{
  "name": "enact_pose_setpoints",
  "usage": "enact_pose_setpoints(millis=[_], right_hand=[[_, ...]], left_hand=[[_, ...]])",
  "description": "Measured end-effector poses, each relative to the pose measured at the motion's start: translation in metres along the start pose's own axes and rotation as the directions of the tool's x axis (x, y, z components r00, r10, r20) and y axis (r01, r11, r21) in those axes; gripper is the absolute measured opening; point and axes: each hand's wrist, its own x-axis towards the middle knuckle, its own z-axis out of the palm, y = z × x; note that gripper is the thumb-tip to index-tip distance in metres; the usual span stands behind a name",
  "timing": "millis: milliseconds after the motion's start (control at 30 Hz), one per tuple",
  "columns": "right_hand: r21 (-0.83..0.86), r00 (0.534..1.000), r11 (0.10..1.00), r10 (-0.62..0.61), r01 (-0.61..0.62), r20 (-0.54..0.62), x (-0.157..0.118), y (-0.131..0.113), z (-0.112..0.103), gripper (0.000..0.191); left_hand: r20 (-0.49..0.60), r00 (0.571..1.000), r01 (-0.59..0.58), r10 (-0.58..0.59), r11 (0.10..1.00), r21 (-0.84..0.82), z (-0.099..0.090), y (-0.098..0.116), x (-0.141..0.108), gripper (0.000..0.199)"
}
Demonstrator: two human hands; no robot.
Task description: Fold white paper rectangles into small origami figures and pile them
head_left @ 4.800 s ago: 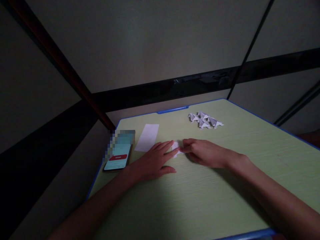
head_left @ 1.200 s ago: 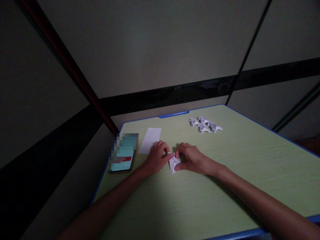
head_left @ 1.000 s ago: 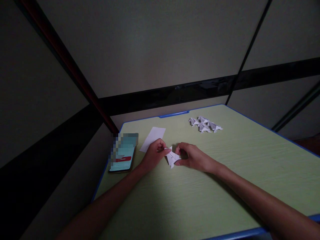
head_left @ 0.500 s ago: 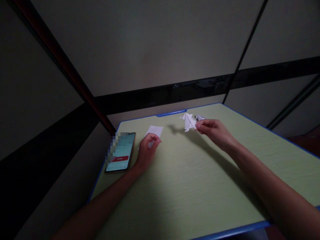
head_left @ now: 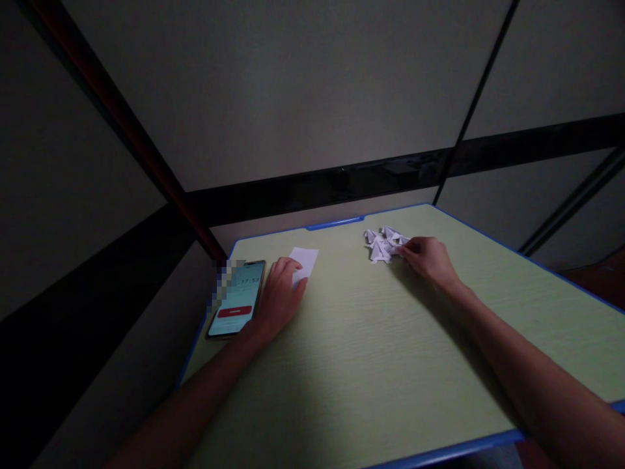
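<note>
On the left of the table, my left hand (head_left: 282, 290) lies over the left part of a small white sheet of paper (head_left: 305, 259), its thumb and fingers apart. My right hand (head_left: 428, 260) pinches the near right edge of a folded paper figure (head_left: 381, 250), low over the table. Other white folded paper figures (head_left: 390, 233) lie close around it in a cluster. Where one figure ends and another begins is hard to make out, and my fingertips hide the pinched edge.
A phone (head_left: 236, 312) with a lit screen lies left of my left hand, near the table's left edge. The pale green table (head_left: 351, 365) has a blue rim. Behind it stands a panelled wall (head_left: 312, 104) with a dark band.
My right hand has lowered the held paper figure from the air down among the others. My left hand has spread from curled fingers and settled on the paper sheet.
</note>
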Motion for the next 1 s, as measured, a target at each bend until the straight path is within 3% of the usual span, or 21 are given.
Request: enact_pose_setpoints(millis=[67, 167, 333, 467, 567, 700, 800, 1000], right_hand=[[-0.168, 0.979, 0.968, -0.199, 0.188, -0.053, -0.007, -0.007, 0.0, 0.015], [-0.259, 0.926, 0.89, -0.373, 0.376, 0.064, -0.023, -0.021, 0.008, 0.015], [-0.104, 0.808, 0.83, -0.492, 0.548, 0.325, -0.045, -0.032, 0.036, 0.019], [-0.049, 0.796, 0.82, -0.536, 0.57, 0.281, -0.047, -0.027, 0.048, 0.048], [-0.049, 0.82, 0.855, -0.477, 0.516, 0.315, -0.043, -0.023, 0.049, 0.066], [-0.021, 0.859, 0.906, -0.392, 0.422, 0.329, -0.041, -0.022, 0.048, 0.069], [0.016, 0.865, 0.933, -0.339, 0.359, 0.371, -0.042, -0.025, 0.048, 0.066], [-0.016, 0.86, 0.917, -0.367, 0.398, 0.355, -0.044, -0.029, 0.045, 0.071]], left_hand=[[0.089, 0.995, -0.065, 0.052, 0.987, 0.149, 0.002, -0.007, -0.002, 0.026], [0.213, 0.976, -0.086, 0.044, 0.978, 0.188, 0.006, -0.009, -0.007, 0.036], [0.284, 0.953, -0.132, 0.104, 0.988, 0.08, 0.005, 0.015, -0.016, 0.039], [0.318, 0.917, -0.203, 0.241, 0.968, -0.149, 0.006, 0.031, -0.022, 0.036], [0.368, 0.897, -0.166, 0.246, 0.958, -0.235, 0.01, 0.032, -0.023, 0.039], [0.357, 0.926, -0.005, 0.122, 0.95, -0.311, 0.014, 0.029, -0.019, 0.057], [0.34, 0.936, 0.045, 0.089, 0.928, -0.369, 0.014, 0.029, -0.017, 0.068], [0.336, 0.939, 0.094, 0.068, 0.891, -0.444, 0.012, 0.031, -0.015, 0.076]])
